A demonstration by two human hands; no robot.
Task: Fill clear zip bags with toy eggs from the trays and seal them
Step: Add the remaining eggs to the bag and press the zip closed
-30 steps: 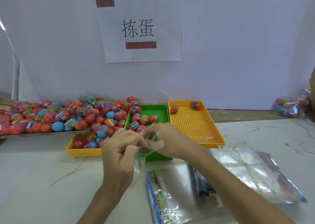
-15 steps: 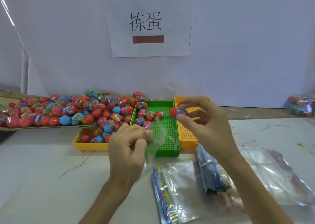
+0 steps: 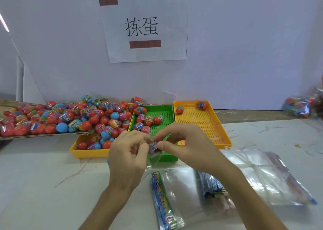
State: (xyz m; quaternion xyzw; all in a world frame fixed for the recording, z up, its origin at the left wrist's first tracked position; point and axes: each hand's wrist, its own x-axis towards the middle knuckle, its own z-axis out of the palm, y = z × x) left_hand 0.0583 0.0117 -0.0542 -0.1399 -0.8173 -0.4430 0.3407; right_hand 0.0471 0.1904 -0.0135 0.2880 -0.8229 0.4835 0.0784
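Green tray (image 3: 167,112) sits dead ahead, short reach for eggs (image 3: 149,120). Left hand (image 3: 129,152) pinches the clear bag (image 3: 153,159) mouth up over the tray's near edge, presumably to keep it open. Right hand (image 3: 185,142) pinches a toy egg (image 3: 154,145) right at that opening, not yet dropped in.

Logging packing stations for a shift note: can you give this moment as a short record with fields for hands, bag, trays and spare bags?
left hand: holds the clear zip bag by its mouth
right hand: pinches a toy egg at the bag's mouth
green tray: several eggs at its far end
right yellow tray: two eggs near its far edge
left yellow tray: heaped with eggs
empty bags: flat on the table by the right forearm
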